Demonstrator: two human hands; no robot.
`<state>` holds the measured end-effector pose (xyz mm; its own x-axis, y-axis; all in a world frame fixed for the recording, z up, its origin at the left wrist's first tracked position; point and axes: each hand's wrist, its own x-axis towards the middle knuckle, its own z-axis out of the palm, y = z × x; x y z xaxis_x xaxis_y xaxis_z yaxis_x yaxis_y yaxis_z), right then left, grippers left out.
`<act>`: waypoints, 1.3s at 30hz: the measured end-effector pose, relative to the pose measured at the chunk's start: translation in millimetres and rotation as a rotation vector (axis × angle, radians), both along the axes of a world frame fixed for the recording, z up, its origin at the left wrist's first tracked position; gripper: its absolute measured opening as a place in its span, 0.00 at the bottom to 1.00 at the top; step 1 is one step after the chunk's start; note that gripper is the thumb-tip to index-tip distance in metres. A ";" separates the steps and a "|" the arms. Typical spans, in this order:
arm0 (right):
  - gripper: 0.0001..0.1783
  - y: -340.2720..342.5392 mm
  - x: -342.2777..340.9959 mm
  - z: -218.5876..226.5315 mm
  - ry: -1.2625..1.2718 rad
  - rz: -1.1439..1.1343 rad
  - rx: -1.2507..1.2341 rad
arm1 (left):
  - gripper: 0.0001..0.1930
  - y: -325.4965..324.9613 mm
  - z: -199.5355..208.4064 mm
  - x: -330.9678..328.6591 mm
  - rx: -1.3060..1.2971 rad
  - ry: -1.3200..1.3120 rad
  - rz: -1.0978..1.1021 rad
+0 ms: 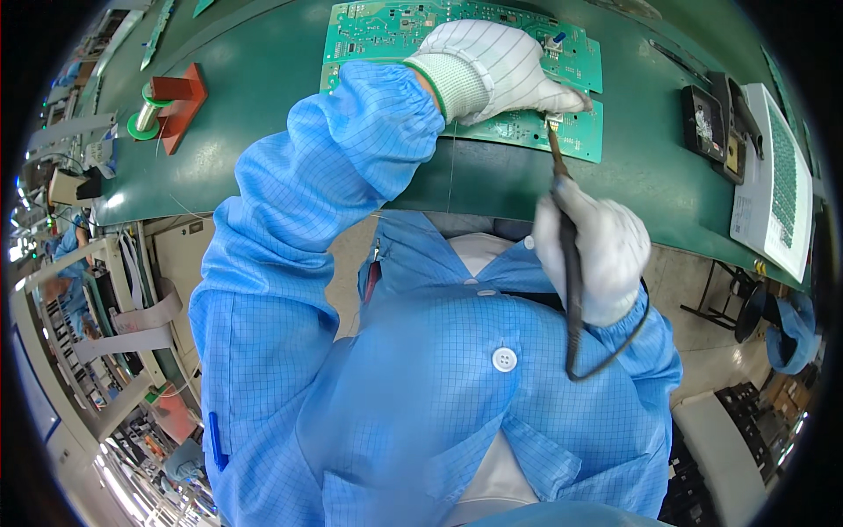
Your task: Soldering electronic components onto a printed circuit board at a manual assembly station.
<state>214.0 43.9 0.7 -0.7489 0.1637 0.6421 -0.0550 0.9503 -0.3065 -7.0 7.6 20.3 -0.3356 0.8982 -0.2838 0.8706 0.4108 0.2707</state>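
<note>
My left hand (500,66), in a white striped glove, reaches over a green circuit board (575,136). Its fingers are closed and their tips come down by a small pale component near the board's lower right. A thin strand of solder wire (451,171) drops from under this glove past the table's front edge; the grip on it is mostly hidden. My right hand (606,250), also gloved and slightly blurred, is wrapped round a soldering iron (566,211). The iron's tip points up at the component, close beside my left fingertips. Its black cord loops below my right hand.
A solder spool (147,116) on a red stand (183,105) stands on the green table (263,132) at left. To the right lie a black iron holder tray (705,121), tweezers (680,61) and a white tray (773,184). More boards lie at far left.
</note>
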 end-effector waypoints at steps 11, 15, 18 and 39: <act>0.09 51.7 29.5 -34.8 0.151 -0.286 -1.102 | 0.09 -71.5 -8.9 5.0 0.701 0.252 -0.265; 0.09 56.7 27.9 -34.0 0.156 -0.263 -1.174 | 0.05 -88.5 -16.5 37.9 0.660 -0.001 0.183; 0.09 55.8 26.9 -32.7 0.158 -0.246 -1.214 | 0.05 -91.6 -21.2 52.3 0.581 0.116 0.271; 0.10 85.9 40.5 -31.5 -0.125 0.192 -0.860 | 0.06 -75.8 -45.1 39.5 0.600 0.396 0.043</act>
